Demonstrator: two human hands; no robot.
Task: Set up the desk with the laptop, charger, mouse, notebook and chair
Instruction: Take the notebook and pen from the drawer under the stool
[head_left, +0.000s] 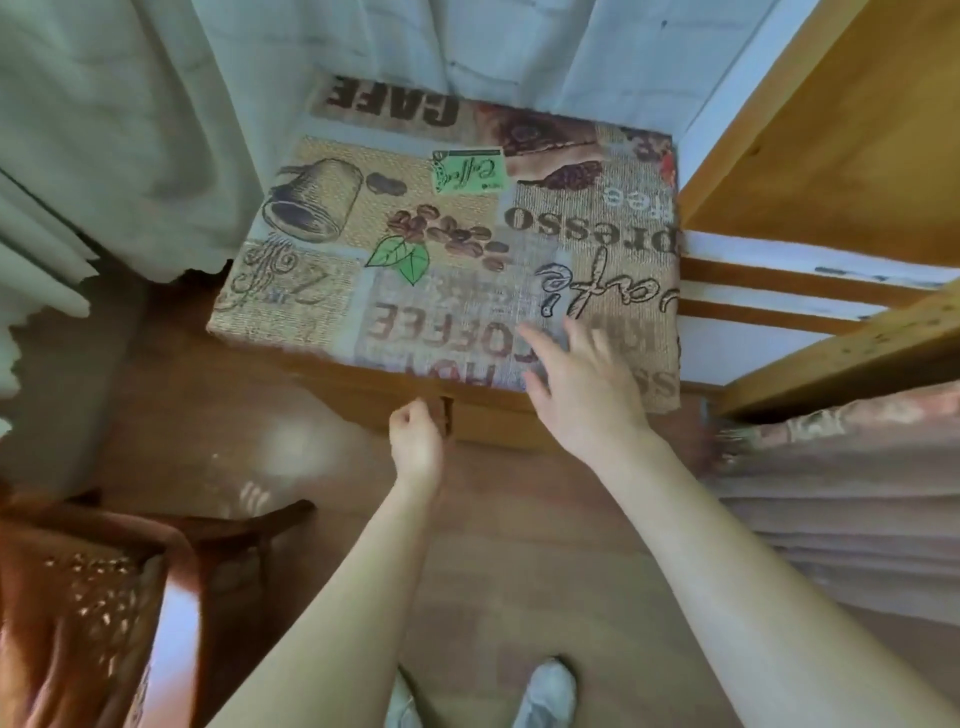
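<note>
A small wooden desk stands ahead, its top covered by a coffee-print cloth (447, 249). In its wooden front edge (498, 415) sits a small dark handle (447, 415). My left hand (415, 441) is curled at that handle, fingers closed by it; whether it grips the handle is unclear. My right hand (582, 384) hovers flat over the cloth's near right corner, fingers spread, holding nothing. A chair with a patterned brown seat (78, 597) stands at the lower left. No laptop, charger, mouse or notebook is in view.
Pale curtains (114, 130) hang at the left and behind the desk. A wooden bed frame (831, 156) with a folded blanket (841, 499) flanks the right side. My feet (545, 691) stand on the wooden floor (519, 571).
</note>
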